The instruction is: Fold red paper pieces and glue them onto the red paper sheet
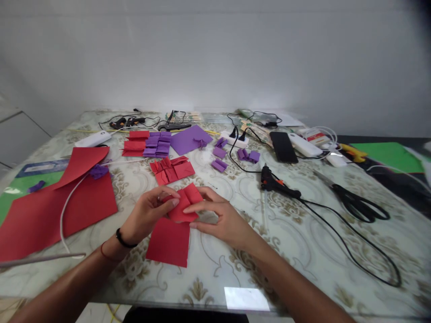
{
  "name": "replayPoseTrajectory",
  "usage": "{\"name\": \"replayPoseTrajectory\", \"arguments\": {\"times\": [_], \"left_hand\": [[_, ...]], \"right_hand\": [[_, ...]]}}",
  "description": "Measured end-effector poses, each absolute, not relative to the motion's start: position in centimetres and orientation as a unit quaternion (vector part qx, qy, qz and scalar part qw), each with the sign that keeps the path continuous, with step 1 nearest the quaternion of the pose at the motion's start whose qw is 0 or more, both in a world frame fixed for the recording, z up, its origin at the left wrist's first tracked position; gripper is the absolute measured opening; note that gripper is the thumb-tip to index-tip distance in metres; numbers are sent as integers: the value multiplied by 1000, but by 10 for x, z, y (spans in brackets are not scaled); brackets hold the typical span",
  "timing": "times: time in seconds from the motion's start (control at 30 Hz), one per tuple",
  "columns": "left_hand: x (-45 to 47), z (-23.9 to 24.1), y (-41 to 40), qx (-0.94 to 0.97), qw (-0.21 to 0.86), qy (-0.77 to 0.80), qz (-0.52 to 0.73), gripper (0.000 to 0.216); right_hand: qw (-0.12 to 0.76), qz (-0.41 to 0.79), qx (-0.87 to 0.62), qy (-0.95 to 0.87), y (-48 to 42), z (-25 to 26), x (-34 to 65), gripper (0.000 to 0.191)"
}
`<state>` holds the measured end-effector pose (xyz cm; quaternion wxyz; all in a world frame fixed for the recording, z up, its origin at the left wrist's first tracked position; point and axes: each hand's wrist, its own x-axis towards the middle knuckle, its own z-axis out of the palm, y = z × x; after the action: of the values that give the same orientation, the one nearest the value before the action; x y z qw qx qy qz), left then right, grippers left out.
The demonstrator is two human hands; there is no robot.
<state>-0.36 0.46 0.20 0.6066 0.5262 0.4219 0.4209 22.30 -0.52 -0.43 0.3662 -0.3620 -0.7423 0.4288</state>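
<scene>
Between my two hands is a folded piece of red paper (182,207), held a little above the table. My left hand (150,211) pinches its left edge between thumb and fingers. From the other side, my right hand (218,215) grips its right edge, fingers on top and thumb below. Just under it, a flat red paper square (170,244) lies on the table. Beyond my hands sits a cluster of folded red paper pieces (172,170). Farther back are stacked purple folded pieces (157,144) beside red ones (135,144).
Large red sheets (84,202) lie at left under a white cable. A black glue gun (279,184) with a trailing cord and black-handled scissors (357,202) lie at right. Behind are a phone (283,147), a power strip (235,140), loose purple pieces (219,165) and a purple sheet (189,140).
</scene>
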Motion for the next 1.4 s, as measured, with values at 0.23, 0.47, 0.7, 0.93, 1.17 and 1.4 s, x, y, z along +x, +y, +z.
{"name": "replayPoseTrajectory", "arguments": {"times": [0.23, 0.47, 0.7, 0.93, 1.17, 1.4], "left_hand": [[-7, 8, 2, 585, 611, 402, 348, 20], [-6, 5, 0, 586, 624, 394, 334, 20], [-2, 14, -3, 615, 601, 374, 346, 20], [2, 5, -6, 650, 548, 407, 333, 30], [3, -1, -7, 632, 531, 417, 380, 28], [10, -4, -13, 624, 513, 401, 432, 24]], "right_hand": [[332, 509, -369, -703, -5, -6, 222, 23], [346, 549, -357, -672, -5, -9, 223, 18], [372, 527, -378, -664, -4, -5, 220, 12], [375, 470, -429, -674, -8, -7, 214, 16], [468, 507, -440, -575, -19, -13, 202, 33], [472, 610, -415, -483, -16, -16, 196, 49]]}}
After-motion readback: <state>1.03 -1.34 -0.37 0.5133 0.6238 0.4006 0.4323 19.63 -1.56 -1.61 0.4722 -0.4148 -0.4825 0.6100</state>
